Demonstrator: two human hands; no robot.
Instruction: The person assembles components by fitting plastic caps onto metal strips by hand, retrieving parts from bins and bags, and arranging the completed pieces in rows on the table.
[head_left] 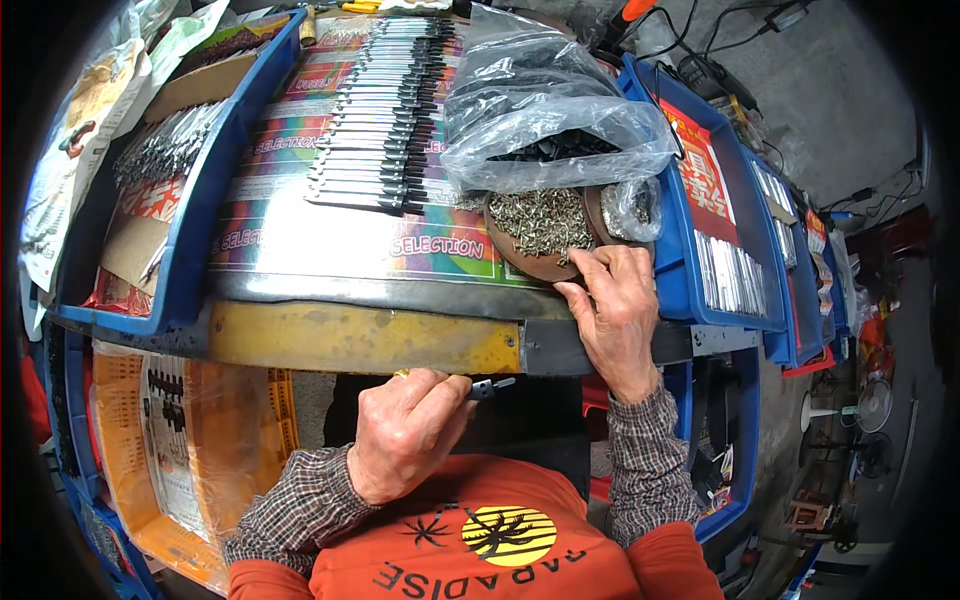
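1. One blue bin (188,250) is set at the far left, filled with slim metal pieces and cardboard; below it, an orange crate (235,420) is partly covered by clear film.
2. A row of slim rods (368,120) is laid out on the printed table cover, each rod's long axis running roughly crosswise, with the black ends turned to the right.
3. A short dark piece (488,387) is held just in front of the table edge, its long axis nearly level and its silvery tip pointed right and slightly upward.
4. Its left end is pinched by the left hand (408,430), whose fingers are curled closed around it.
5. A clear plastic bag (560,115) is placed beyond, with dark parts seen in its mouth.
6. Small metal fittings (540,222) are heaped in a round brown dish (535,268).
7. The dish's near right side is reached by the right hand (618,310), held well apart from the left; its thumb and forefinger are slightly parted, and whether a fitting is gripped cannot be told.
8. Silver strips (730,275) are stacked in another blue bin at the right.
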